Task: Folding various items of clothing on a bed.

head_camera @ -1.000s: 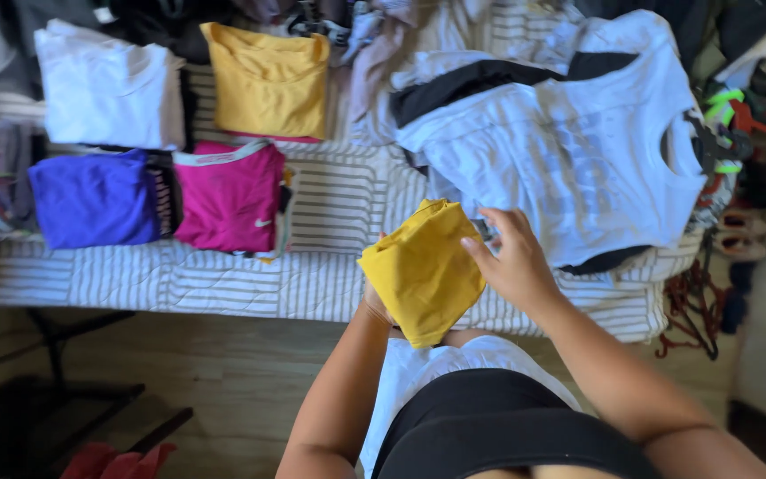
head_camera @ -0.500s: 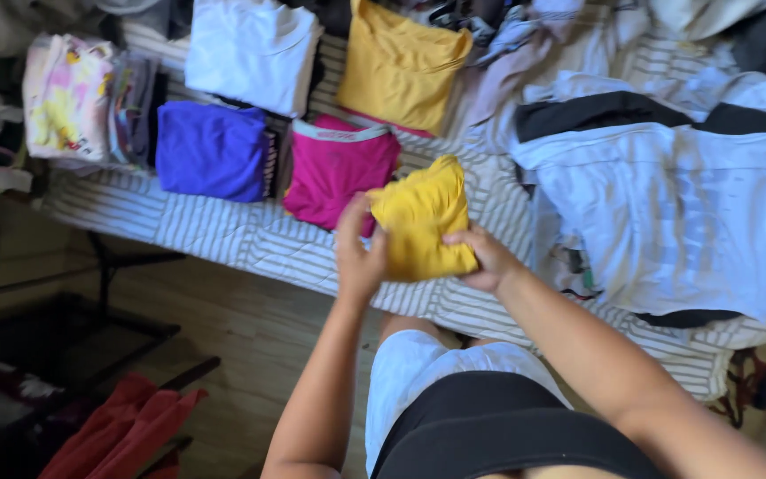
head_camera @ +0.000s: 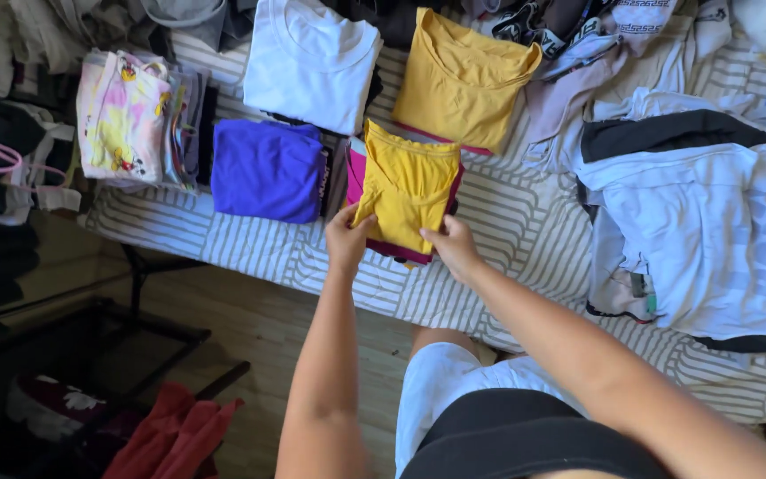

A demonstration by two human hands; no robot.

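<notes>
Thing: folded mustard-yellow cotton top (head_camera: 408, 186), on magenta folded garment (head_camera: 358, 173), nr bed's (head_camera: 525, 231) front edge.
Hands: left hand (head_camera: 346, 239) & right hand (head_camera: 452, 246) pinched its lower corners.
Handling: prob. light, soft, floppy; best held by corners/edges.

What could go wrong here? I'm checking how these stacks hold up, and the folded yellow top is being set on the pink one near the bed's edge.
The folded yellow top, held by the left hand and right hand, overhangs the pink garment toward the edge of the striped bed cover, so it may slide off. Its fold may also loosen on release. The loose white shirts nearby could spill onto the stacks.
</notes>
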